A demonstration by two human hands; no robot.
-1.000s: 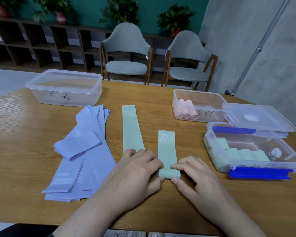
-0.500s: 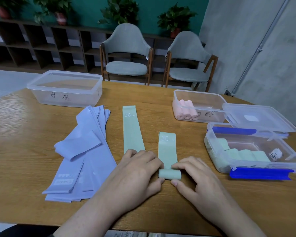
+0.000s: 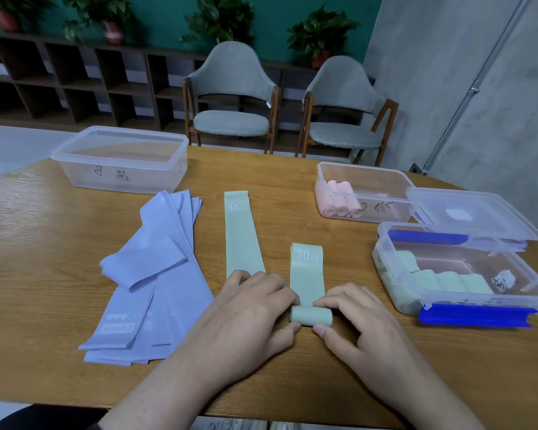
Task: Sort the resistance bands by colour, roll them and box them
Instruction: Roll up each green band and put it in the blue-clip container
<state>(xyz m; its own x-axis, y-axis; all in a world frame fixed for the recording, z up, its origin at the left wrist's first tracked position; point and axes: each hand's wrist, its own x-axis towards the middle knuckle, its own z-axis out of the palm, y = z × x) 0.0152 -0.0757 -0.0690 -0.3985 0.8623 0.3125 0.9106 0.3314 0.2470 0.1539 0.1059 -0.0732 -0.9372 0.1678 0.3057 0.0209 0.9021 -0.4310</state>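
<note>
The person is rolling a green band (image 3: 307,274) on the table (image 3: 44,274), and both hands are pinching the roll (image 3: 310,316) at the band's near end. The left hand (image 3: 255,308) is gripping the roll's left end between fingertips and thumb; the right hand (image 3: 351,318) is pinching the right end the same way. The roll's axis is running left to right, across the person, while the flat remainder is stretching straight away from the hands, its "30 LB" end farthest off. So the next move probably calls for turning the roll forward, away from the body, along that strip; both hands are equally near.

A second green band (image 3: 242,234) is lying flat just left of it, its near end partly under the left hand. Purple bands (image 3: 156,268) are lying in a loose pile further left. The green box (image 3: 466,274), already holding green rolls, is sitting to the right, nearer the right hand.
</note>
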